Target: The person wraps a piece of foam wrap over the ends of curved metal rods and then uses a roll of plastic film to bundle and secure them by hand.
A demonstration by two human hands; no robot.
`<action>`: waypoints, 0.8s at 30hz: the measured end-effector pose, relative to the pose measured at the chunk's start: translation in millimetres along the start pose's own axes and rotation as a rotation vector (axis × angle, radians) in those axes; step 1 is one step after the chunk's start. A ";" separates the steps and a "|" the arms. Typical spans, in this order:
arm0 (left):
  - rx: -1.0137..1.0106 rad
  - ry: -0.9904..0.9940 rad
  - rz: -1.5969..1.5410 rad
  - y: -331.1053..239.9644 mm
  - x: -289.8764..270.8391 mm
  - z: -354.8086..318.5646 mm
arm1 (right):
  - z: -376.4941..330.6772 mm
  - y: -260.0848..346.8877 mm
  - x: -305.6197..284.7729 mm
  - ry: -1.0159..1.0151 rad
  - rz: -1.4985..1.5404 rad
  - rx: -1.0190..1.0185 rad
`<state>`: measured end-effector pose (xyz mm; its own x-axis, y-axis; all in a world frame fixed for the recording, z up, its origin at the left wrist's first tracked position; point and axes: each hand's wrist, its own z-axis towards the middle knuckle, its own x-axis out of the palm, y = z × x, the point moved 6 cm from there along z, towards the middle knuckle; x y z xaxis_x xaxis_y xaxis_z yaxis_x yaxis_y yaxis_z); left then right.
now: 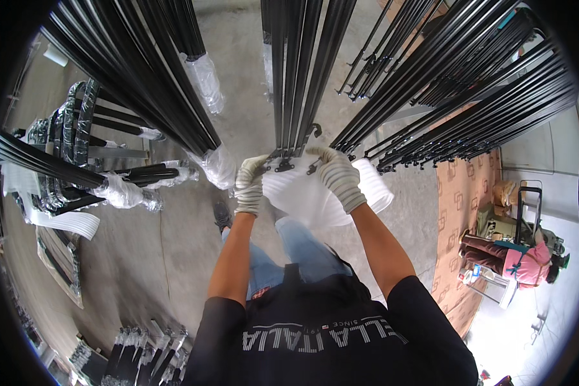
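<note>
A bundle of long black metal rods [296,77] comes down toward me, with small brackets and a hook at the near ends. My left hand [249,185], in a white-and-grey striped knit glove, is closed at the left side of these ends, fingertips against a bracket. On the other side my right hand [336,175], gloved alike, has its fingers curled over the rod ends by the hook. Both grips are partly hidden by the gloves. Beneath the hands and rod ends spreads a white foam sheet [302,196], blurred in its middle and curled at its right end.
Black rod bundles with clear-wrapped ends [215,168] stand at the left. More bare rods [476,119] rest at the right. Wrapped black frames [77,128] fill the far left. Beyond a patterned brown strip [453,244], a person in pink [527,264] is near a trolley.
</note>
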<state>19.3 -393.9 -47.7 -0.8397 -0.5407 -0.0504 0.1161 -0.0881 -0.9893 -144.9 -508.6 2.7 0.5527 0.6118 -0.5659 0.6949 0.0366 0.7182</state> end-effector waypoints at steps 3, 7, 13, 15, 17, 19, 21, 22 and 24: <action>0.024 0.027 0.170 -13.6 -4.5 5.9 | -9.6 10.7 -8.5 -0.059 -0.355 0.024; -0.024 0.131 0.080 -20.2 -3.2 15.8 | -7.2 24.1 -17.6 -0.095 -0.490 0.051; 0.090 0.144 0.260 -31.2 -3.7 30.6 | -3.5 13.1 -22.3 -0.208 -0.725 -0.236; -0.128 0.134 -0.023 -21.1 -3.4 34.9 | -3.9 14.4 -24.4 -0.290 -0.766 -0.242; 0.291 0.301 0.460 -44.2 5.9 39.5 | -1.1 -2.4 -23.7 -0.350 -0.750 -0.314; 0.331 0.375 0.501 -52.3 7.6 41.2 | 3.7 -17.2 -23.2 -0.395 -0.780 -0.319; 0.469 0.448 0.720 -69.0 15.9 42.2 | 8.3 -28.4 -24.7 -0.396 -0.695 -0.273; 0.537 0.479 0.830 -76.5 20.3 43.8 | 7.4 -30.4 -23.7 -0.405 -0.619 -0.239; 0.604 0.609 0.945 -81.4 34.7 49.1 | 8.5 -38.4 -16.6 -0.364 -0.466 -0.090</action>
<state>6.7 -446.6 37.8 -0.3872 -0.1451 -0.9105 0.8859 -0.3322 -0.3237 -176.9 -526.8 -18.9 0.3320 0.2052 -0.9207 0.8693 0.3123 0.3831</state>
